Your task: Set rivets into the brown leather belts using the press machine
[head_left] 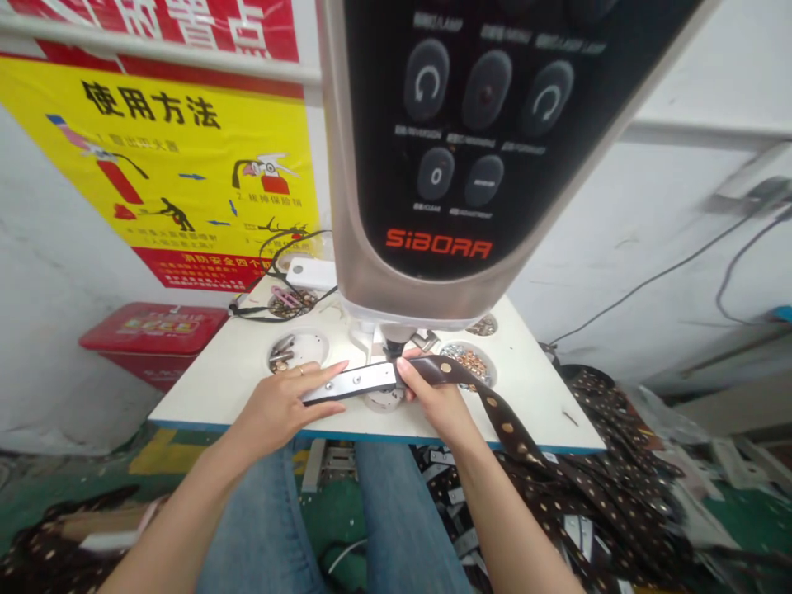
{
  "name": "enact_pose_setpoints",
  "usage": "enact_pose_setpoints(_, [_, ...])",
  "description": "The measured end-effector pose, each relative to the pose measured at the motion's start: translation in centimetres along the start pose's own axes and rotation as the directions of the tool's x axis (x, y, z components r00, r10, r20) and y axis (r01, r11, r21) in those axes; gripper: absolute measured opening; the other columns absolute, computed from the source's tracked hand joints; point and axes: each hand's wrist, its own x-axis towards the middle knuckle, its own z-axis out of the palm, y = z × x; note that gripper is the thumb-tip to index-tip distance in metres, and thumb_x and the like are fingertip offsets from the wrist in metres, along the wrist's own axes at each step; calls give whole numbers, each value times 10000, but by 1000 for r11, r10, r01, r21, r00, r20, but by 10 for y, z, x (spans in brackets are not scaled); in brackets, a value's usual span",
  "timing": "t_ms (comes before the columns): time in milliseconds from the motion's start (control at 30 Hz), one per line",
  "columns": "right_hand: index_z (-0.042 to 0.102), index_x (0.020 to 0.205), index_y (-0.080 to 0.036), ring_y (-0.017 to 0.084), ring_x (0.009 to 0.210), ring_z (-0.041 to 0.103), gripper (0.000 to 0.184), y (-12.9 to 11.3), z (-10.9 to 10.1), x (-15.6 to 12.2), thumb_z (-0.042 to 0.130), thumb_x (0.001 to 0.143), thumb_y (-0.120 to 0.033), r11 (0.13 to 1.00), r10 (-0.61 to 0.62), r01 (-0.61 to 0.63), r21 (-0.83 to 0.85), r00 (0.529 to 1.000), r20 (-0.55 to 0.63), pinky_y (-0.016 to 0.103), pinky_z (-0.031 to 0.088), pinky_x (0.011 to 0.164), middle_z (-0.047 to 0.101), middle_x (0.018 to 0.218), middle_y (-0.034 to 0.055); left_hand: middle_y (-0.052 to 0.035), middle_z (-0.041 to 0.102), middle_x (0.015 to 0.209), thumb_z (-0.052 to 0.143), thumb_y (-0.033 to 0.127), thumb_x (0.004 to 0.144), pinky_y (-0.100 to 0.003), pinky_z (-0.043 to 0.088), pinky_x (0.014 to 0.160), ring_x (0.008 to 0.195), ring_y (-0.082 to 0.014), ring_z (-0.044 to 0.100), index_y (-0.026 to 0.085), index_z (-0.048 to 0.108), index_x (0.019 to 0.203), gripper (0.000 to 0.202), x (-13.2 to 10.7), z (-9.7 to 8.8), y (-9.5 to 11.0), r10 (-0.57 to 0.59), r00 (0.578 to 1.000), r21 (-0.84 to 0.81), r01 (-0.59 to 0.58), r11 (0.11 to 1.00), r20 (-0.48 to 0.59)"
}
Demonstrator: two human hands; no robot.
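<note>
Two hands point(278, 410) point(436, 404) gripping a studded brown belt point(492, 406)

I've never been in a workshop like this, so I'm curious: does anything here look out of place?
One small thing: a thin dark sliver lies loose on the white worktable near its right edge, apart from the round wells holding metal parts.

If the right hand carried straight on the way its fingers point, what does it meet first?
The right hand would probably meet the metal press tip under the SiBORA machine head, just past its fingers; depth is unclear, so it might pass below.
</note>
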Motion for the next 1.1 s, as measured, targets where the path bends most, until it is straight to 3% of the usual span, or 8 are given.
enact_pose_setpoints(167, [563, 882, -211, 158, 530, 491, 279, 1, 2, 3, 589, 820, -483, 1000, 14, -14, 11, 999, -34, 302, 410, 610, 466, 513, -73, -57, 693, 1149, 490, 691, 832, -315, 525, 854, 1007, -239, 655, 271, 577, 1296, 632, 2, -2, 4, 0, 1000, 7, 0, 1000, 23])
enact_pose_setpoints(333, [560, 838, -215, 128, 504, 421, 275, -4, 1, -7, 608, 824, -485, 989, -35, 54, 137, 990, -140, 268, 357, 536, 435, 527, -76, -79, 685, 1177, 508, 673, 833, -330, 524, 885, 1040, -249, 656, 229, 600, 1275, 634, -2, -4, 20, 28, 999, 80, -24, 996, -41])
enact_pose_setpoints(400, [568, 828, -220, 124, 527, 416, 257, -7, -5, -17, 618, 832, -473, 992, -60, 79, 101, 983, -176, 260, 343, 524, 455, 582, -62, -82, 688, 1170, 541, 625, 844, -326, 522, 902, 1046, -247, 658, 210, 614, 1254, 587, -7, -1, 29, 75, 996, 116, -70, 991, -46])
enact_pose_setpoints(500, [590, 816, -216, 151, 627, 486, 241, -8, -17, -28, 625, 839, -453, 995, -94, 88, -48, 986, -141, 281, 392, 603, 517, 669, -29, -97, 701, 1135, 559, 573, 860, -330, 537, 884, 1018, -250, 671, 192, 623, 1240, 542, -11, 4, 38, 144, 989, 180, -134, 975, -44])
enact_pose_setpoints(633, [587, 853, -216, 182, 733, 532, 234, -2, -25, -20, 589, 860, -450, 986, -141, 122, -115, 975, -171, 314, 406, 701, 565, 778, -2, -101, 687, 1166, 622, 534, 836, -338, 535, 891, 1048, -261, 659, 209, 606, 1265, 539, 3, 6, 36, 150, 987, 205, -136, 969, -51])
enact_pose_setpoints(800, [583, 867, -215, 183, 660, 502, 264, 7, -27, -3, 557, 869, -478, 977, -109, 79, -197, 983, -145, 329, 387, 692, 507, 661, -30, -69, 683, 1185, 674, 484, 817, -329, 515, 916, 1078, -252, 645, 241, 609, 1261, 510, 24, 5, 33, 72, 997, 120, -71, 990, -1])
enact_pose_setpoints(967, [585, 853, -220, 171, 588, 476, 260, 6, -31, -4, 560, 862, -479, 979, -101, 70, -194, 983, -156, 322, 384, 637, 468, 603, -46, -67, 679, 1193, 664, 494, 821, -321, 498, 932, 1095, -248, 634, 256, 599, 1275, 516, 24, 10, 32, 64, 998, 62, -64, 996, 17])
enact_pose_setpoints(1100, [597, 840, -219, 193, 714, 534, 235, 7, -29, -2, 572, 858, -453, 974, -122, 88, -207, 980, -158, 334, 403, 701, 554, 733, -4, -59, 684, 1185, 649, 497, 831, -310, 499, 922, 1072, -240, 645, 270, 604, 1270, 497, 25, 15, 29, 47, 998, 39, -49, 998, 31])
